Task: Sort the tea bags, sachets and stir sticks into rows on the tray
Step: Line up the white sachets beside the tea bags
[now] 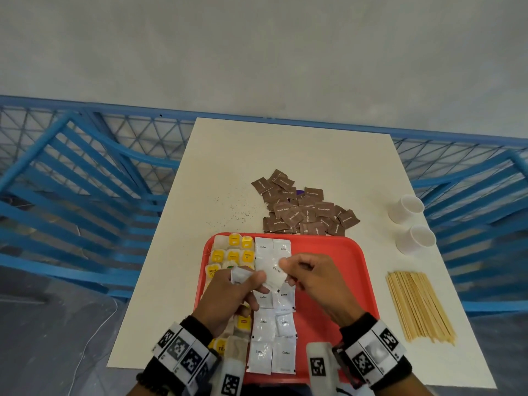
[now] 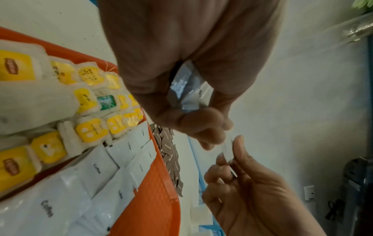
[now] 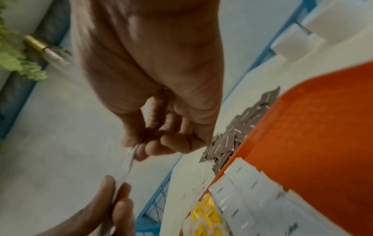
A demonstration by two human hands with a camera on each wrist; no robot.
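Over the red tray (image 1: 337,252), both hands hold one white coffee sachet (image 1: 273,272) between them. My left hand (image 1: 253,282) grips a small bunch of white sachets (image 2: 186,91) and pinches this one's lower edge. My right hand (image 1: 288,266) pinches its upper right corner. Yellow-tagged tea bags (image 1: 233,250) fill the tray's left side, partly hidden under my left hand. White coffee sachets (image 1: 271,332) lie in two columns down the middle. A heap of brown sugar sachets (image 1: 305,208) lies beyond the tray. Wooden stir sticks (image 1: 420,305) lie in a bundle on the table to the right.
Two white paper cups (image 1: 407,208) (image 1: 417,239) stand at the table's right edge. Dark crumbs (image 1: 231,210) are scattered left of the brown heap. Blue chairs (image 1: 85,181) flank the white table (image 1: 285,150). The tray's right half shows bare red.
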